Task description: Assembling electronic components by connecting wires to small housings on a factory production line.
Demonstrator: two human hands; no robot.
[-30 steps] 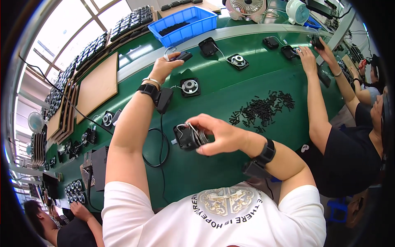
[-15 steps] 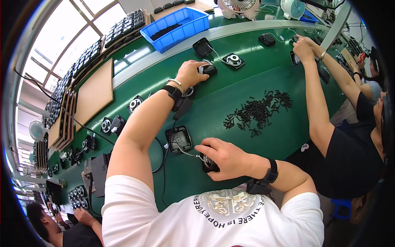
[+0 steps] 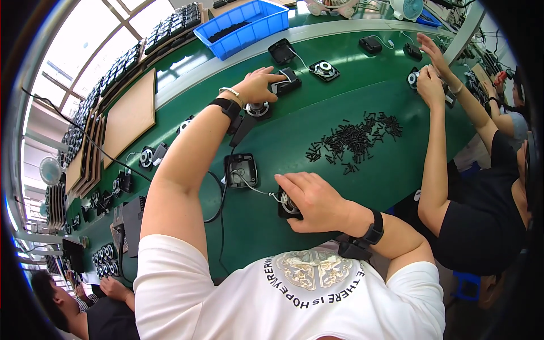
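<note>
My left hand [image 3: 258, 88] reaches across the far side of the bench, its fingers spread beside a black speaker housing [image 3: 289, 81]. Just below that palm, a round speaker [image 3: 258, 109] shows in part. Nearer to me, my right hand [image 3: 320, 203] curls over a square-framed speaker [image 3: 287, 207], fingers along its far side and thumb on the near side. A thin pale wire [image 3: 249, 185] links this speaker to an open black housing shell [image 3: 241, 170], which lies hollow side up to its left. The right hand covers much of the speaker.
A heap of black screws [image 3: 354, 140] lies right of centre on the green bench. Beyond are an open shell [image 3: 281, 51], a speaker [image 3: 324, 70] and a blue bin [image 3: 243, 28]. A black cable [image 3: 222, 226] runs near my left arm. A co-worker's hands [image 3: 432, 79] work at right.
My left hand has let go of the black housing and drawn slightly left, uncovering the speaker below it. My right hand stays on its speaker. The co-worker's hands have moved apart.
</note>
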